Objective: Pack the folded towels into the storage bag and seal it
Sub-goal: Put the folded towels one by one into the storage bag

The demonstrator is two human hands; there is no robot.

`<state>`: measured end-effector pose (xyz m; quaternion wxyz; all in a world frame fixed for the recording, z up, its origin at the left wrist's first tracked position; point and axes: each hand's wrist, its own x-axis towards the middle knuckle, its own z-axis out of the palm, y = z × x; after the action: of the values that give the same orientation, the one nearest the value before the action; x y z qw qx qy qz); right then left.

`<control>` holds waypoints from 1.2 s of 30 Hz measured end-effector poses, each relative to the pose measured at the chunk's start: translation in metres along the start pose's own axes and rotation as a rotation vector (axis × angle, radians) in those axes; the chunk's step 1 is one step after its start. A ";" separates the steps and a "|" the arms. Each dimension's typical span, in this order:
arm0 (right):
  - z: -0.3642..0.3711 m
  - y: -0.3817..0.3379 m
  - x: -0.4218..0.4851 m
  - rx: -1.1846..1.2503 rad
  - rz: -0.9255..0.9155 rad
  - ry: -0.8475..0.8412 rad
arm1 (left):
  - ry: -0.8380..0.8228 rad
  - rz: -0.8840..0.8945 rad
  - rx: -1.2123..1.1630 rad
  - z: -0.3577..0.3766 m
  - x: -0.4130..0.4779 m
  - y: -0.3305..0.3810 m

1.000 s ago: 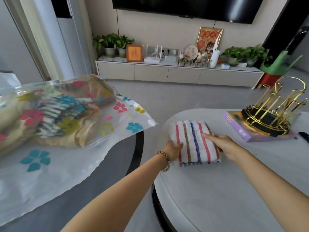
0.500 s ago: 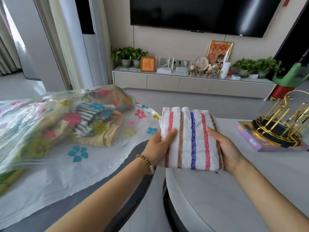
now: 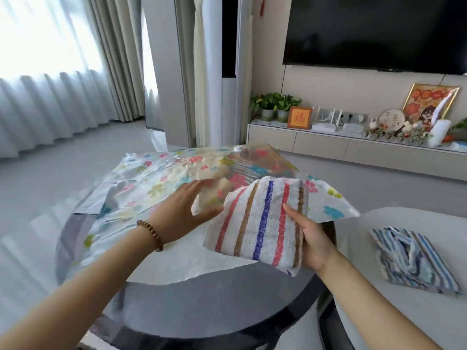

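Living-room surroundings framed a round dark glass table [image 3: 202, 314] nearest the viewer, with two bare forearms reaching out over it. On the left wrist sat a brown bead bracelet [image 3: 150, 234]. Just past it, the left hand [image 3: 185, 212] was spread flat with the fingers open, pressing on the mouth of a clear storage bag [image 3: 156, 188] printed with coloured flowers; whether it pinched the plastic could not be told. Beside it, the right hand [image 3: 314, 242] gripped a folded white towel [image 3: 260, 223] with red, brown and blue stripes, thumb on top and fingers curled beneath, holding it tilted above the bag's near edge, just at the opening. Inside the bag, further back, lay more folded cloth, blurred through the plastic. To the right, on a white table [image 3: 394, 322], lay a blue striped towel [image 3: 414, 261], loosely folded and well apart from the bag. Beyond, grey floor led to a low cabinet [image 3: 328, 145] carrying potted plants [image 3: 275, 104], a small framed sign and ornaments. Above it hung a dark television [image 3: 374, 31]. Pale curtains [image 3: 50, 97] covered the bright window at far left.
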<state>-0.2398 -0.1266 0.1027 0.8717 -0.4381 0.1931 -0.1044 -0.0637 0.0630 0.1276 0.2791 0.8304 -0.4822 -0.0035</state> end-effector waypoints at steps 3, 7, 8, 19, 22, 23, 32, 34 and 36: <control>0.024 0.015 0.006 -0.002 0.030 -0.006 | -0.158 0.016 0.214 -0.013 -0.025 -0.038; 0.045 0.028 0.011 -0.034 0.036 0.005 | -0.194 -0.003 0.302 -0.013 -0.052 -0.074; 0.049 0.030 0.011 -0.044 0.029 -0.005 | -0.187 -0.005 0.324 -0.012 -0.056 -0.077; 0.048 0.048 0.010 -0.165 0.314 -0.178 | 0.154 -0.101 -0.138 -0.055 -0.024 -0.091; 0.061 0.061 0.032 -0.178 0.334 -0.203 | 0.204 -0.121 -0.290 -0.072 -0.008 -0.085; 0.067 0.063 0.044 -0.166 0.316 -0.212 | 0.215 -0.123 -0.308 -0.076 -0.005 -0.084; 0.123 0.095 0.170 -0.203 0.085 -0.034 | 0.279 -0.123 -0.240 -0.078 0.001 -0.089; 0.112 0.116 0.171 -0.529 0.084 0.065 | 0.279 -0.105 -0.225 -0.076 -0.002 -0.087; 0.094 0.130 0.162 -0.854 -0.169 0.224 | 0.281 -0.089 -0.214 -0.075 -0.006 -0.086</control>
<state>-0.0513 -0.0389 0.0094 0.5748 -0.7588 0.2758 -0.1330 0.0225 0.1353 0.1494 0.4304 0.8086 -0.3982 0.0491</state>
